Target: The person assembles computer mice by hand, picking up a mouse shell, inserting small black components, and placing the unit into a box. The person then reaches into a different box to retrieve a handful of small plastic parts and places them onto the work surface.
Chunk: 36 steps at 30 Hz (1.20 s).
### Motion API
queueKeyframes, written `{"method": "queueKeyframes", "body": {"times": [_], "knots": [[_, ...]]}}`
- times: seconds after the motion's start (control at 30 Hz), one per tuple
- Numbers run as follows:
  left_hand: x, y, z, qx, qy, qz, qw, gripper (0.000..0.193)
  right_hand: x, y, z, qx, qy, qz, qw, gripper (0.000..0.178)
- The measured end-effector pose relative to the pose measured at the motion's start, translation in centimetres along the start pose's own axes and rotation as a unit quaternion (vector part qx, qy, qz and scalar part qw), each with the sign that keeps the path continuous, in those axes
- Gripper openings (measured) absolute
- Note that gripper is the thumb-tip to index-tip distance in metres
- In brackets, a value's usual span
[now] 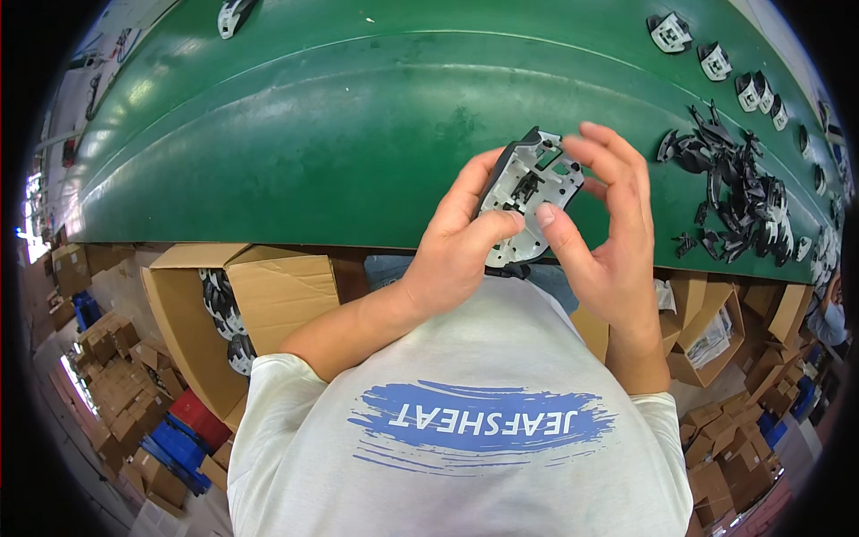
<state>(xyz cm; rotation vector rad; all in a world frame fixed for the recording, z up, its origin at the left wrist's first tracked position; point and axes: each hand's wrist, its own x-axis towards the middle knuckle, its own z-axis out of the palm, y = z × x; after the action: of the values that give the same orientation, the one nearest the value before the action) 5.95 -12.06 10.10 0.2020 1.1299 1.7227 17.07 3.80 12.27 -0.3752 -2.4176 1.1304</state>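
Note:
Over the near edge of the green table, my left hand (461, 242) grips a moulded plastic shell (537, 192), its thumb pressed on the inner face. The shell is tilted, pale grey inside with a dark rim, and has cut-outs, posts and a small black part in the middle. On the right side, my right hand (613, 224) is spread around the shell, thumb near its lower inner face and fingers raised at its upper right edge. Whether the right thumb touches the shell I cannot tell.
Black plastic parts (738, 183) lie heaped on the green table (295, 134) at right. Several white-and-black shells (669, 32) line its far right. Another shell (236, 16) lies far left. Below the edge, an open cardboard box (192, 331) holds similar parts; another box (716, 336) stands right.

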Motion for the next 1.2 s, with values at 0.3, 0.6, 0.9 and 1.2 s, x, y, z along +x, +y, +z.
{"method": "queueKeyframes", "body": {"times": [0.3,0.6,0.9,1.2], "knots": [[0.0,-2.5,-0.2,0.141,0.064,0.12,0.981,0.059,-1.4,1.1,3.2,0.242,-0.062,0.146,0.957,0.092],[0.0,-3.2,-0.6,0.169,0.1,0.143,0.97,0.056,-1.3,1.6,5.1,0.2,-0.041,0.158,0.966,0.1],[1.1,-4.4,-1.2,0.137,0.121,0.114,0.977,0.054,-0.7,1.9,5.0,0.186,-0.084,0.22,0.954,0.096],[1.3,-4.7,-1.6,0.139,0.094,0.089,0.982,0.052,-0.7,2.6,4.4,0.151,-0.122,0.203,0.96,0.093]]}}
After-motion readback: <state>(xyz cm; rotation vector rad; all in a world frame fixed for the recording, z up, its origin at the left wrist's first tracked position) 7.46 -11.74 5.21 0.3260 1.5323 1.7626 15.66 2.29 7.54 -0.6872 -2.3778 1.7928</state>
